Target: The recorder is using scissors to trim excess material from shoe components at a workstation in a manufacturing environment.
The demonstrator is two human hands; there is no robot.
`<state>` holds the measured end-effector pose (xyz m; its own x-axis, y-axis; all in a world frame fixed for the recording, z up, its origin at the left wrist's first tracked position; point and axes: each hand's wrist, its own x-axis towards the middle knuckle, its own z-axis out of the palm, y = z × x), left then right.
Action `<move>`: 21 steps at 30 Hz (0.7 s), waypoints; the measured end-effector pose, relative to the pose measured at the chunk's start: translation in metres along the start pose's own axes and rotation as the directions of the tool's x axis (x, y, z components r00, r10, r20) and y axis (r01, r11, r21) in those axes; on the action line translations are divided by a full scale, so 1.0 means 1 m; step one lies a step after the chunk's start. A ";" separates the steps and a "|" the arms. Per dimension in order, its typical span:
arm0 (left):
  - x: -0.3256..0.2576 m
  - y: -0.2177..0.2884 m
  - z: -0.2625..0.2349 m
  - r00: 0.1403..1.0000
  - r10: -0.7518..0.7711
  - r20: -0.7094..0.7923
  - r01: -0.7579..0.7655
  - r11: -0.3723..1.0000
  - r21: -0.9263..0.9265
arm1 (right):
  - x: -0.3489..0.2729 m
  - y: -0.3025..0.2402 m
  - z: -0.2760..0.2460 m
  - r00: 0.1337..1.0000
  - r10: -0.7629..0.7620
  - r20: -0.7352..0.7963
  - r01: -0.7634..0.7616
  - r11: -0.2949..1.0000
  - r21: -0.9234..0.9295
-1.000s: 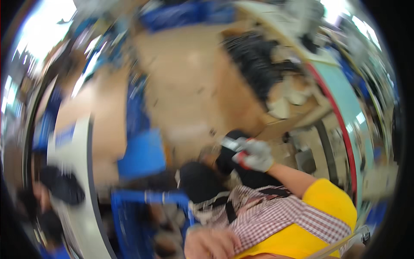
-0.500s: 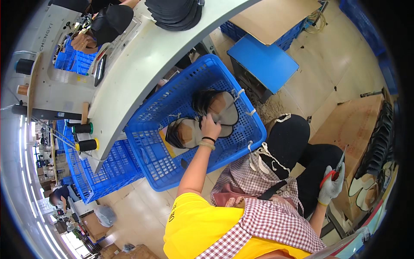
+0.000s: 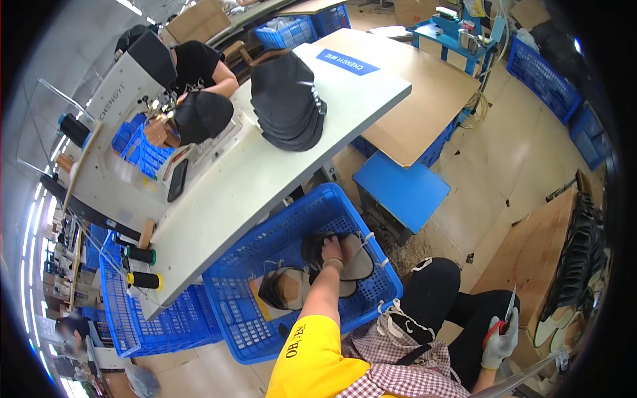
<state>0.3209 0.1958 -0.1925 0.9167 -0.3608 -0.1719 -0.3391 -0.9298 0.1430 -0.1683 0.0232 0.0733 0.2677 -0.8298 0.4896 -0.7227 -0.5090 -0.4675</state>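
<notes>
My bare left hand [image 3: 332, 250] reaches into a blue plastic basket [image 3: 251, 345], its fingers curled over the edge of a stack of dark shoe uppers [image 3: 314, 251] with pale linings [image 3: 359, 263]. A similar bundle [image 3: 281, 289], with a tan patch, lies to the left on a yellow-and-white sheet [image 3: 260, 310]. The fingertips are partly hidden among the dark layers. At the right, by my knee, my right hand [image 3: 500, 347] wears a white glove. It is closed around red-handled scissors [image 3: 510, 306], blades pointing up.
A sewing machine table [image 3: 219, 209] overhangs the basket's far side and carries a stack of black pieces [image 3: 286, 103]. A co-worker's hand [image 3: 156, 131] is at the machine. A blue stool [image 3: 402, 194] stands beyond the basket; a cardboard box [image 3: 524, 255] with dark uppers is at right.
The view has tilted up, showing more of the table and co-worker. My left hand has gone from between the two bundles onto the right one. My right hand still holds the scissors.
</notes>
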 end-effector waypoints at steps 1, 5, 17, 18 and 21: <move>-0.008 0.002 0.001 1.000 -0.012 0.024 0.011 1.000 0.022 | 0.001 -0.003 -0.002 1.000 0.015 -0.012 -0.015 1.000 0.005; -0.037 0.002 -0.001 0.929 -0.175 0.325 0.236 0.959 -0.159 | 0.007 -0.014 -0.006 0.999 -0.036 -0.017 0.037 0.999 0.019; -0.127 -0.091 -0.039 0.981 -0.194 -0.026 0.125 0.724 -0.678 | 0.007 -0.008 0.004 0.997 -0.074 -0.032 0.075 0.995 0.061; -0.130 -0.065 -0.068 0.971 -0.236 0.044 0.205 0.718 -0.665 | 0.001 -0.001 -0.001 0.999 -0.032 -0.030 0.032 0.999 -0.007; -0.142 -0.057 -0.134 0.956 -0.293 0.019 0.130 0.366 -0.922 | 0.002 -0.003 -0.008 0.999 0.000 -0.052 0.002 1.000 0.025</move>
<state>0.2383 0.3102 -0.0455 0.9717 -0.0741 -0.2243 0.1899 -0.3196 0.9283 -0.1704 0.0252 0.0817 0.2343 -0.8165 0.5277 -0.7060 -0.5160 -0.4850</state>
